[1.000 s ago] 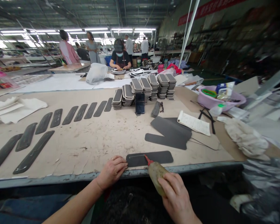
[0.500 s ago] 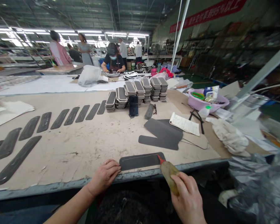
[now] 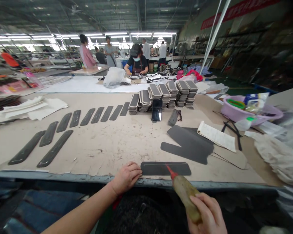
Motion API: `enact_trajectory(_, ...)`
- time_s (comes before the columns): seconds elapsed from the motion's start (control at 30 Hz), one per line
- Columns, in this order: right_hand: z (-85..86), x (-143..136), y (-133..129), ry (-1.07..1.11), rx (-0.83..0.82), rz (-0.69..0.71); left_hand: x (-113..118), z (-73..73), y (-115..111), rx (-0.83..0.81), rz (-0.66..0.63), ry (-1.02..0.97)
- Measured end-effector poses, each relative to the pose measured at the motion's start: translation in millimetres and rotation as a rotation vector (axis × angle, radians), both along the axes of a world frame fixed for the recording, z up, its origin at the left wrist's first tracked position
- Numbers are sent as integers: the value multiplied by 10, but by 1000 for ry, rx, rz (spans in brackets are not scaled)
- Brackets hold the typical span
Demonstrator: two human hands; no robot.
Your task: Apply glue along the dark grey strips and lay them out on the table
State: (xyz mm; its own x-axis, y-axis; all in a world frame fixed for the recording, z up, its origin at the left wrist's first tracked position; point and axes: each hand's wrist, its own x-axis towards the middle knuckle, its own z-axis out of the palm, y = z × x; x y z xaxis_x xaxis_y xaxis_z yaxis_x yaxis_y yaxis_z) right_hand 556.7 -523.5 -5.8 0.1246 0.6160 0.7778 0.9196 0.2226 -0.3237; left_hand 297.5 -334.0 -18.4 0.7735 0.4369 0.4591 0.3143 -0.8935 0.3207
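A dark grey rounded panel lies near the table's front edge, with a thin pale line along its upper side. My left hand is at the panel's left end, fingers together and pressed on its edge. My right hand is wrapped round a yellowish squeeze bottle with a red nozzle. The bottle tilts up to the left, its tip over the middle of the panel; whether the tip touches cannot be made out. Further left lie two long glossy dark panels and a slanting row of shorter ones.
Stacks of light-edged grey pieces stand at the back, a phone leaning there. To the right are grey sheets, a notepad and a purple basin. White sheets lie left. A co-worker sits across.
The bottle's nozzle has moved from the panel's right end to its middle. My left hand stays at the left end. The view has turned left, showing more of that side.
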Motion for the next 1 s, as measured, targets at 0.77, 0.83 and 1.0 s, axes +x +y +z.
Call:
enact_trajectory(0.77, 72, -569, 147, -27, -124, 293, -1, -22, -12, -37, 6, -21)
enact_trajectory(0.83, 82, -541, 110, -19, -131, 287, -4, -33, -10, -34, 13, -11)
enact_trajectory(1.0, 72, -367, -33, -45, -123, 157, -12, -44, 8, -37, 5, 8)
